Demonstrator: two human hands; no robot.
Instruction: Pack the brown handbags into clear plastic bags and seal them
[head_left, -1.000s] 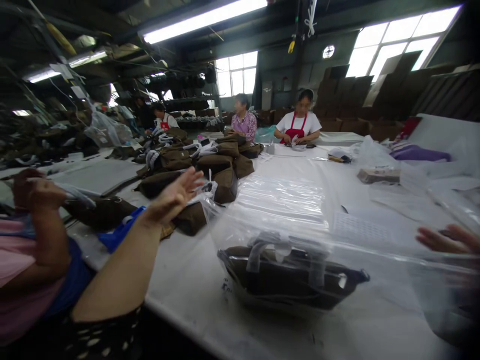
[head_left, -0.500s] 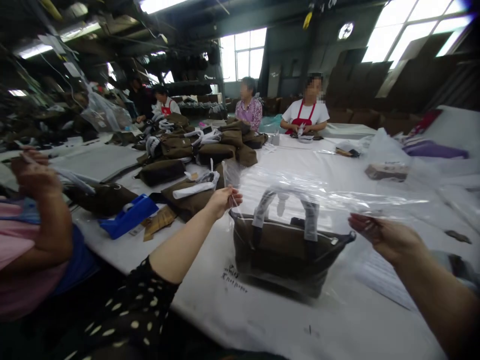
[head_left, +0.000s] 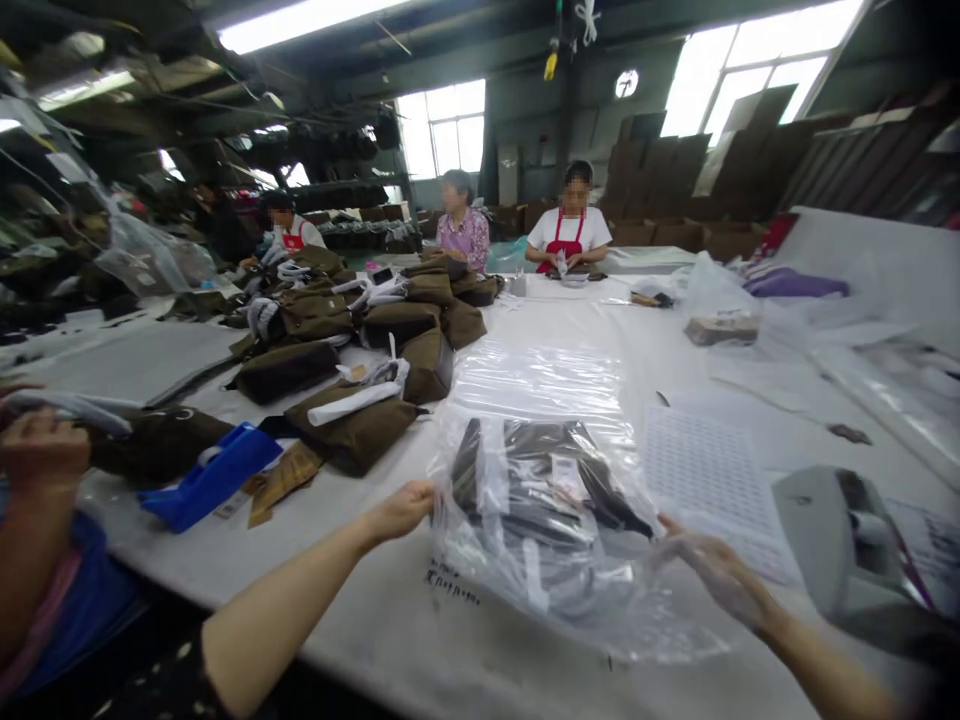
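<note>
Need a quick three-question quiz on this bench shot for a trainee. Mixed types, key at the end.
1. True or false: the dark handbag is inside the clear plastic bag.
2. Which of these lies right beside the blue item on the table?
A) purple cloth
B) brown cardboard
C) ceiling lamp
3. Which of the camera wearer's hands is nearer the printed sheet?

Key:
1. True; the dark handbag shows through the plastic.
2. B.
3. The right hand; the left hand is at the plastic's opposite edge.
</note>
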